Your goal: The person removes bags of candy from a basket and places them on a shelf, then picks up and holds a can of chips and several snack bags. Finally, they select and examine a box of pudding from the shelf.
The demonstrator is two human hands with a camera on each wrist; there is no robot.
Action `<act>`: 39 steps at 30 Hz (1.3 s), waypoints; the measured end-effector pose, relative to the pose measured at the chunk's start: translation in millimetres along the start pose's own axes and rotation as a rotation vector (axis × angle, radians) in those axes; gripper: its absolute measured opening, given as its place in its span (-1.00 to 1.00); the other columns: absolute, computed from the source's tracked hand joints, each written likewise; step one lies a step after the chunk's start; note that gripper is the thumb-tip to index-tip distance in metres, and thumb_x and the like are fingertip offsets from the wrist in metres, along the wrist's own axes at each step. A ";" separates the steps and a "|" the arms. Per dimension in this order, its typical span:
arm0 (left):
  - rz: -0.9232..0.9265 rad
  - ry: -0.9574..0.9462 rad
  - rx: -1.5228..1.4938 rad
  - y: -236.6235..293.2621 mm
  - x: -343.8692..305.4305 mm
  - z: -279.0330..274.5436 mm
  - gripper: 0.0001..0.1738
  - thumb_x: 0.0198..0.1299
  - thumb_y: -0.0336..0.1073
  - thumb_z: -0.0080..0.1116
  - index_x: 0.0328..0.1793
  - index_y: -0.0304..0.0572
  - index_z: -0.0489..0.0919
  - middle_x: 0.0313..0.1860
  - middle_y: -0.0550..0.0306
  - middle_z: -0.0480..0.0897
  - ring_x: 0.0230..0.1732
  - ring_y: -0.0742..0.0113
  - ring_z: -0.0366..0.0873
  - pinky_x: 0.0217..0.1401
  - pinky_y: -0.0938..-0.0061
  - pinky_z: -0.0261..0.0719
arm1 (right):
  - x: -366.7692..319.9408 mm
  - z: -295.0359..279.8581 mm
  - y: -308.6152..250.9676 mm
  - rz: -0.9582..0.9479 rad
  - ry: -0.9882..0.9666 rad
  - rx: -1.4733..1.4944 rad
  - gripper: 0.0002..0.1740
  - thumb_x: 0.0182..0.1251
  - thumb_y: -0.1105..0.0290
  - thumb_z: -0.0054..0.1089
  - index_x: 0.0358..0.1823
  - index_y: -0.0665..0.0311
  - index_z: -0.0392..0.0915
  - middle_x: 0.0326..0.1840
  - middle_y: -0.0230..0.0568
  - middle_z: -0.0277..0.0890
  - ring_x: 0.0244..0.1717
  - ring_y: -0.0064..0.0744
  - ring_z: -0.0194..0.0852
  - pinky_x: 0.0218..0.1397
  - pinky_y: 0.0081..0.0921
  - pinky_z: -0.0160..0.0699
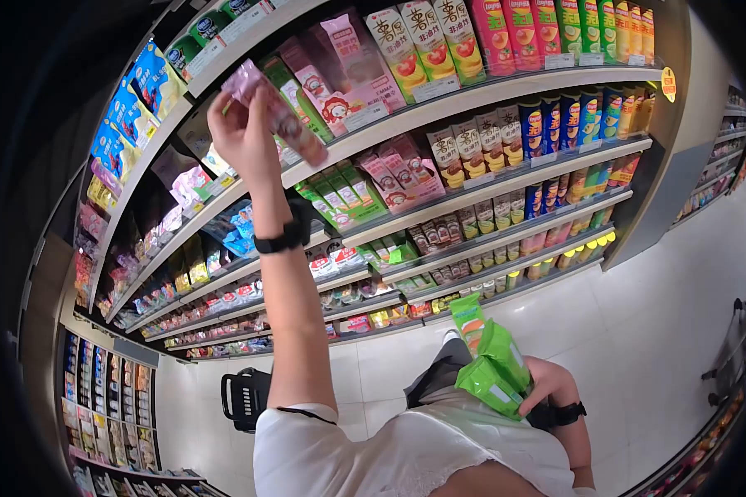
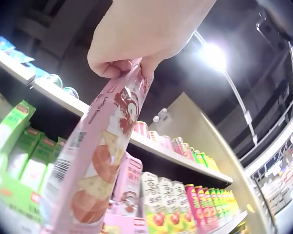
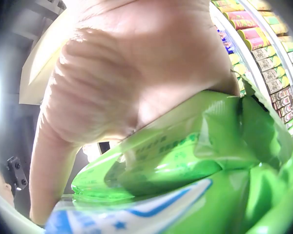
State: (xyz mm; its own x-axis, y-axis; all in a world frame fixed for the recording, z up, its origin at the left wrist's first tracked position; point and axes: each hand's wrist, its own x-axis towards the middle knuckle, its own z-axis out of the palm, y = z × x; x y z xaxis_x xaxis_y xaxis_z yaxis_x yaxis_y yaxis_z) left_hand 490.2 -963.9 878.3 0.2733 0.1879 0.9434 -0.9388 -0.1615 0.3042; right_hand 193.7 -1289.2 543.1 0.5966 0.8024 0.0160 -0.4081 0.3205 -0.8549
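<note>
Raised at the upper shelf, my left hand (image 1: 247,142) pinches a long pink snack packet (image 1: 288,124) by its top end. In the left wrist view the packet (image 2: 98,165) hangs down from the fingers, with round snack pictures and a barcode on its side. Similar pink packets stand in a pink display box (image 1: 360,103) just behind it, beside green packets (image 1: 286,83). Low at the body, my right hand (image 1: 549,383) grips several shiny green snack bags (image 1: 496,369) against the white shirt. The right wrist view shows crinkled green wrapping (image 3: 195,146) under the palm; the fingertips are hidden there.
Curved-looking shelves hold tall snack boxes (image 1: 427,50), chip cans (image 1: 547,37) and blue bags (image 1: 137,99). A lower shelf edge (image 1: 472,186) runs below the left hand. A black basket (image 1: 244,399) stands on the tiled floor (image 1: 638,290).
</note>
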 end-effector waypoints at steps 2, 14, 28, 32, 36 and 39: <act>0.124 -0.014 0.028 -21.5 29.9 3.0 -0.61 0.27 -0.52 0.30 0.16 -0.44 0.44 -0.03 0.00 0.68 -0.06 0.40 0.66 0.02 0.57 0.58 | 0.9 -2.9 -0.8 0.014 -0.007 -0.011 0.44 -0.31 0.43 0.76 0.63 0.32 -0.09 0.50 -0.22 0.26 0.44 -0.45 0.18 0.49 -0.45 0.12; 0.089 -0.131 0.320 -110.8 44.5 66.8 -0.55 0.33 -0.19 0.30 0.22 -0.30 0.53 -0.12 -0.06 0.77 -0.13 0.32 0.72 -0.03 0.46 0.61 | -11.1 -0.6 -2.4 0.000 0.061 0.015 0.39 -0.29 0.43 0.76 0.61 0.34 -0.04 0.47 -0.23 0.29 0.42 -0.48 0.20 0.46 -0.46 0.17; -0.333 -0.166 0.850 -155.0 55.9 101.0 -0.28 0.31 0.17 0.13 0.25 -0.40 0.49 0.06 -0.47 0.62 0.17 -0.30 0.58 0.21 0.13 0.50 | -34.3 4.5 -1.7 -0.054 0.218 0.038 0.21 -0.29 0.45 0.74 0.49 0.37 0.20 0.34 -0.23 0.45 0.32 -0.46 0.34 0.39 -0.47 0.28; -0.246 -0.137 0.632 -137.7 26.0 115.3 0.01 0.17 0.19 0.27 0.43 -0.58 0.22 0.26 -0.60 0.47 0.33 -0.39 0.44 0.42 0.13 0.34 | -35.2 -1.0 1.4 -0.056 0.184 0.018 0.18 -0.27 0.45 0.73 0.48 0.37 0.21 0.33 -0.22 0.46 0.31 -0.46 0.36 0.38 -0.47 0.29; -0.288 -0.244 0.689 -130.5 8.6 116.2 0.26 0.06 0.23 0.37 0.51 -0.66 -0.03 0.39 -0.65 0.30 0.40 -0.47 0.33 0.46 0.03 0.30 | -34.1 1.6 -2.0 -0.052 0.204 0.028 0.17 -0.25 0.45 0.72 0.48 0.37 0.21 0.34 -0.22 0.45 0.31 -0.46 0.36 0.38 -0.47 0.29; -0.352 -0.111 0.796 -139.9 9.5 121.8 0.20 0.10 0.24 0.34 0.50 -0.59 -0.01 0.34 -0.64 0.35 0.31 -0.45 0.43 0.37 -0.03 0.41 | -34.2 1.1 -3.2 -0.066 0.207 0.013 0.17 -0.24 0.45 0.71 0.49 0.38 0.20 0.34 -0.22 0.45 0.31 -0.46 0.36 0.39 -0.47 0.29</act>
State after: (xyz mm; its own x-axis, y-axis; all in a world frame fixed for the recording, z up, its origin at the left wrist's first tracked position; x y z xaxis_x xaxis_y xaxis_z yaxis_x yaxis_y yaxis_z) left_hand 649.6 -1057.5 860.8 0.5773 0.2650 0.7724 -0.3825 -0.7480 0.5424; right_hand 173.9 -1317.1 545.9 0.7508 0.6595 -0.0361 -0.3712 0.3762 -0.8489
